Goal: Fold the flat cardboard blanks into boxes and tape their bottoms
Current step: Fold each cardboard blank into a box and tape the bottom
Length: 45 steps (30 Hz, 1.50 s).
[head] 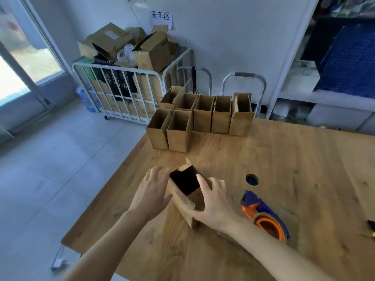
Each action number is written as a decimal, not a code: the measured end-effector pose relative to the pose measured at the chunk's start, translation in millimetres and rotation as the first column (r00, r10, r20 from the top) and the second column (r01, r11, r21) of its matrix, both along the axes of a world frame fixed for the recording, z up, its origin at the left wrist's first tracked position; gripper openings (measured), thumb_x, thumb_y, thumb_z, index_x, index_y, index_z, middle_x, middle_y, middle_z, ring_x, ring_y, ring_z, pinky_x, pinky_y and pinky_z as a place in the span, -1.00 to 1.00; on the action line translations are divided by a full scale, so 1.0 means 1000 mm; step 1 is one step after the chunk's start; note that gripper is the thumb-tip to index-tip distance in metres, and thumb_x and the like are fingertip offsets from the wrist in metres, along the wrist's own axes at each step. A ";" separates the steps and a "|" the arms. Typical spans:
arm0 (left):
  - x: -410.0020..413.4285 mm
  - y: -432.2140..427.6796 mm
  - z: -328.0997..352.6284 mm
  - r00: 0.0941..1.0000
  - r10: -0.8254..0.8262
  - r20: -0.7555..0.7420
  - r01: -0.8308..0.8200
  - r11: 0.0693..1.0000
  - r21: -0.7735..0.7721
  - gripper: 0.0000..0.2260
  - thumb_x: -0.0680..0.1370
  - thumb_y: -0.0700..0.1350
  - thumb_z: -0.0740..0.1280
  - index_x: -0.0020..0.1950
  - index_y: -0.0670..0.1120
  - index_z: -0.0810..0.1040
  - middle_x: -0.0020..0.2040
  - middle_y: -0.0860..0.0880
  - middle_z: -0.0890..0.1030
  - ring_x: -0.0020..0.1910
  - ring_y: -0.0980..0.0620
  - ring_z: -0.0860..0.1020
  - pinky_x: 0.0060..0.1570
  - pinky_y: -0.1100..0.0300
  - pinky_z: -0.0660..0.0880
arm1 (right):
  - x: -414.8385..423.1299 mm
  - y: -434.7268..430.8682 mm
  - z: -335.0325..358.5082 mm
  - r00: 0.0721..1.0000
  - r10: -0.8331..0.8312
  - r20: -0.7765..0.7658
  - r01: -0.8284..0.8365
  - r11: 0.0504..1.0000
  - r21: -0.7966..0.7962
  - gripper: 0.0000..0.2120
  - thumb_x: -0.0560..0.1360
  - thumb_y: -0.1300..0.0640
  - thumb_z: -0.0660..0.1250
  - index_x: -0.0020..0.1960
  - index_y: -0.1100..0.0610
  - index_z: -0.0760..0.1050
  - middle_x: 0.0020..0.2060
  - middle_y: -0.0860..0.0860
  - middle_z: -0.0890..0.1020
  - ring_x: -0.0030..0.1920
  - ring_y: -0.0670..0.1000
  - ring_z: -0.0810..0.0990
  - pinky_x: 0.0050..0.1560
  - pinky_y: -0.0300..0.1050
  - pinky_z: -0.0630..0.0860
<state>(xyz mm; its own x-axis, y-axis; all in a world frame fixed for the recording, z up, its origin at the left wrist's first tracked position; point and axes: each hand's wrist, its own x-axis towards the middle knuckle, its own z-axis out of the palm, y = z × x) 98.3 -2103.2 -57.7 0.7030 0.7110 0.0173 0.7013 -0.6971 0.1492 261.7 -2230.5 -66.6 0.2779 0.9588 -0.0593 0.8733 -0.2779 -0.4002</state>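
fingers (157, 173) straight, left hand (151, 192) and right hand (216, 206) press the box (180, 200), mouth tilted up and away

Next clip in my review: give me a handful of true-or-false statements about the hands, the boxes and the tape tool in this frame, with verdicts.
1. Both hands touch one box. True: the left hand and right hand press the sides of the box with straight fingers.
2. The right hand holds the tape dispenser. False: the tape dispenser lies on the table, right of that hand.
3. Folded boxes stand upright at the table's far edge. True: the folded boxes are grouped there, tops open.
4. The box between the hands is shut on top. False: its dark inside shows.
5. The cage cart is bare. False: the cage cart is piled with cardboard.
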 end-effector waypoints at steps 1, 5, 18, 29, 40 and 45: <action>0.004 0.001 0.001 1.000 -0.017 -0.009 0.017 1.000 0.004 -0.33 0.53 0.08 0.34 0.54 0.02 0.09 0.51 -0.08 0.13 0.50 -0.08 0.14 0.45 0.05 0.23 | 0.001 -0.002 0.001 0.999 -0.039 0.026 0.039 0.999 0.003 -0.13 0.41 -0.37 0.21 0.53 -0.04 -0.08 0.41 0.04 0.22 0.37 0.09 0.18 0.30 -0.03 0.32; 0.022 0.010 0.001 0.995 -0.095 -0.044 0.096 0.995 0.028 -0.35 0.54 0.07 0.32 0.54 0.03 0.08 0.51 -0.06 0.12 0.50 -0.07 0.15 0.42 0.08 0.25 | 0.007 0.001 0.003 0.972 -0.218 0.088 0.219 0.976 0.006 -0.15 0.43 -0.40 0.14 0.54 0.00 -0.05 0.39 0.08 0.28 0.33 0.11 0.26 0.27 -0.02 0.33; 0.065 0.097 0.014 0.962 -0.267 -0.061 0.272 0.958 0.095 -0.57 0.58 0.01 0.27 0.44 0.04 0.30 0.50 -0.04 0.19 0.51 -0.06 0.11 0.42 0.07 0.25 | 0.047 0.109 0.006 0.819 -0.573 -0.004 0.573 0.818 -0.049 0.05 0.38 -0.26 0.40 0.55 0.19 -0.15 0.44 0.17 0.23 0.37 0.17 0.32 0.28 -0.03 0.45; 0.072 0.168 -0.004 0.958 -0.286 0.003 0.286 0.958 0.037 -0.61 0.58 -0.03 0.27 0.40 0.03 0.34 0.48 -0.04 0.21 0.50 -0.06 0.14 0.40 0.08 0.27 | 0.077 0.219 0.004 0.736 -0.675 -0.048 0.674 0.738 -0.040 0.05 0.35 -0.21 0.47 0.55 0.14 -0.08 0.47 0.15 0.22 0.40 0.20 0.30 0.17 0.00 0.49; 0.082 0.166 -0.009 0.927 -0.374 0.042 0.373 0.927 0.030 -0.59 0.59 -0.09 0.25 0.43 -0.04 0.31 0.46 -0.08 0.24 0.49 -0.07 0.14 0.42 0.08 0.21 | 0.082 0.207 0.000 0.764 -0.623 -0.170 0.630 0.777 -0.013 -0.01 0.41 0.03 0.50 0.56 0.04 -0.14 0.43 0.15 0.21 0.36 0.15 0.35 0.25 -0.02 0.44; 0.096 0.121 -0.016 0.907 -0.422 -0.022 0.422 0.905 0.049 -0.53 0.55 -0.08 0.32 0.45 -0.05 0.32 0.42 -0.10 0.31 0.45 -0.10 0.24 0.37 0.07 0.31 | 0.083 0.129 0.006 0.780 -0.608 -0.147 0.609 0.792 -0.046 -0.25 0.49 0.08 0.40 0.52 0.12 0.06 0.39 0.13 0.24 0.34 0.12 0.35 0.22 -0.08 0.40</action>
